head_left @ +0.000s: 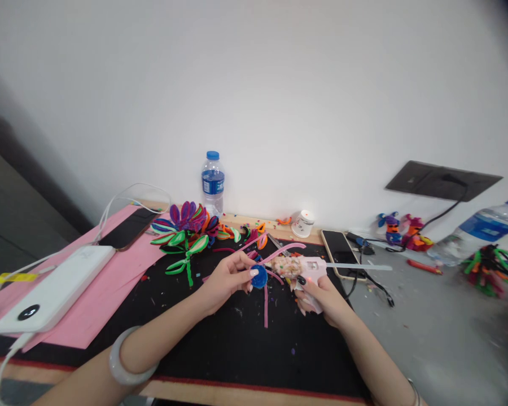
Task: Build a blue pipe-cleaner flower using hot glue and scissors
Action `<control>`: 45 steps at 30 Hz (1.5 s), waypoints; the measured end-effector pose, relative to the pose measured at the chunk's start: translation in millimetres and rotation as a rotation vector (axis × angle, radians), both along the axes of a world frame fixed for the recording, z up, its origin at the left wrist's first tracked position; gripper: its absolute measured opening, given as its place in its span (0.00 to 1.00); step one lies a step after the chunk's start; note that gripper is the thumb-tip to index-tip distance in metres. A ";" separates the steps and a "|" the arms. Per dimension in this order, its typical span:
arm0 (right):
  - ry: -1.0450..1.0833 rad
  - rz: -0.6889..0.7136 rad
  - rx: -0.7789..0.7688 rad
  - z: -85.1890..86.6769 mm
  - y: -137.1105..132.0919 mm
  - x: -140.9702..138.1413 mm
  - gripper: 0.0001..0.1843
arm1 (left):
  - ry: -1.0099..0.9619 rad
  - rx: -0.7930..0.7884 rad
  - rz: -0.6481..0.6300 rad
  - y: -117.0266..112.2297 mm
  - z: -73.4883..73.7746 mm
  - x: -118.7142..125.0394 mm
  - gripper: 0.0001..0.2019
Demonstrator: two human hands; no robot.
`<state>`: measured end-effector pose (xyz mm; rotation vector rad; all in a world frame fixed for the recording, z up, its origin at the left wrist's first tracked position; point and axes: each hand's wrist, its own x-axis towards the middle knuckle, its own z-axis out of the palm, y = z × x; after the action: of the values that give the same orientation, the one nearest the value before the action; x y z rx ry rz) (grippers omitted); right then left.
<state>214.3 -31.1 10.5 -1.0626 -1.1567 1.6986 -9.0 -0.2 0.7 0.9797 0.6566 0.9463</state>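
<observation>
Between thumb and fingers, my left hand [232, 277] pinches a round blue disc [259, 277] that looks like a bottle cap. Pink pipe cleaners [266, 307] spread out around and behind the disc. My right hand [322, 299] is wrapped round the grip of a pale pink glue gun [315, 269], whose nozzle points left, close to the disc. A long translucent glue stick [364, 266] sticks out of its back end. Left of my hands lies a bunch of colourful pipe-cleaner flowers [188, 231] with a green stem.
A water bottle [213, 186] and a paper cup [303, 224] stand by the wall. A phone [341, 252] with black cables lies to the right. Pink paper [97, 316], a white power bank [55, 290] and another phone [129, 228] are at left. Another bottle [478, 231] leans at far right.
</observation>
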 end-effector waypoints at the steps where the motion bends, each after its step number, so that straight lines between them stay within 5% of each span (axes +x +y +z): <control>1: -0.003 -0.006 -0.001 -0.2 0.1 0.1 0.25 | -0.002 -0.003 0.001 -0.1 0.3 0.0 0.12; 23: 0.012 -0.076 0.039 -1.8 1.1 1.5 0.26 | -0.013 -0.005 0.024 0.2 -0.7 0.2 0.10; 45: 0.096 -0.127 0.122 -6.4 2.6 5.5 0.16 | -0.018 -0.013 0.039 1.0 -3.9 0.0 0.09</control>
<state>219.7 -28.5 4.1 -0.9491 -1.0943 1.5431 -9.0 0.8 -3.2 0.9493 0.6683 0.9828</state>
